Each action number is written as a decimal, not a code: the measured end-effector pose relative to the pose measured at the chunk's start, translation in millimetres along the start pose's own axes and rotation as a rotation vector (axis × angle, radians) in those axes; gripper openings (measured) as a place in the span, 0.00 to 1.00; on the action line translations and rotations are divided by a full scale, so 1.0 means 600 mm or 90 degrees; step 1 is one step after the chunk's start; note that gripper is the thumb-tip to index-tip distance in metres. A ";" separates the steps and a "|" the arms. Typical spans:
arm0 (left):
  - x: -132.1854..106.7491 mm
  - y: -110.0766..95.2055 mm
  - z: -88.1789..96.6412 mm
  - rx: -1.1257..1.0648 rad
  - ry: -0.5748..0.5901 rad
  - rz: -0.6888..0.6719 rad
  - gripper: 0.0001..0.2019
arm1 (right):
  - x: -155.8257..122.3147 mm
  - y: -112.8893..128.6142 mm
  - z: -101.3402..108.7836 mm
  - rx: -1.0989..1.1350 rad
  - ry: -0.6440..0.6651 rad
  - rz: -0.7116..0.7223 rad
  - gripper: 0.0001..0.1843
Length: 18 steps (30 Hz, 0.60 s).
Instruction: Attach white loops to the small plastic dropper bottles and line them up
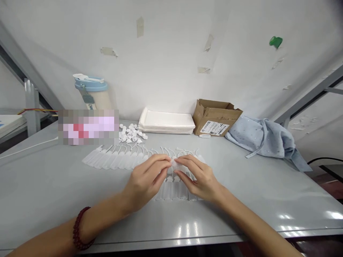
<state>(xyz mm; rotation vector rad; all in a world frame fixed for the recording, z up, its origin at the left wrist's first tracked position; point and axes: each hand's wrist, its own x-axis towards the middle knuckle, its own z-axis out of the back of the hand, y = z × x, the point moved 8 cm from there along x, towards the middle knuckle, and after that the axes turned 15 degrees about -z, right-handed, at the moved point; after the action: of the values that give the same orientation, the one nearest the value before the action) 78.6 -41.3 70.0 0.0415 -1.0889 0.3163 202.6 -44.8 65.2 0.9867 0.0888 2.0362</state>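
Both hands meet over the middle of the grey table. My left hand (148, 176) is closed in a pinch on a small white cap (173, 162). From the other side, the fingertips of my right hand (199, 176) bear on the same piece, its thumb a little lower. Just what lies between the fingers is partly hidden. Behind my left hand lies a row of translucent plastic bottles (120, 160) with thin white tubes sticking up. A second row of small bottles (168, 189) lies below the hands, partly covered by them.
Loose white caps (131, 134) are heaped behind the bottle row. Farther back are a stack of white envelopes (166, 121), a cardboard box (214, 116) and a tumbler (92, 91). A blue-grey cloth (262, 137) lies at right, a blurred-out pink item (91, 126) at left.
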 end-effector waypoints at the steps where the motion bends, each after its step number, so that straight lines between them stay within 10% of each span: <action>1: -0.001 -0.006 -0.001 0.023 0.016 -0.035 0.11 | 0.000 0.001 0.001 -0.001 -0.002 -0.003 0.16; 18: 0.000 -0.065 -0.023 0.200 0.136 -0.305 0.10 | -0.004 -0.014 0.012 0.042 -0.036 -0.096 0.20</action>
<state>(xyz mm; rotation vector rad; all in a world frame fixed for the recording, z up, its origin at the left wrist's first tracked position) 101.3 -76.2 68.1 0.5286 -0.7792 0.0537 213.9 -43.3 65.5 1.0457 0.1954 1.8775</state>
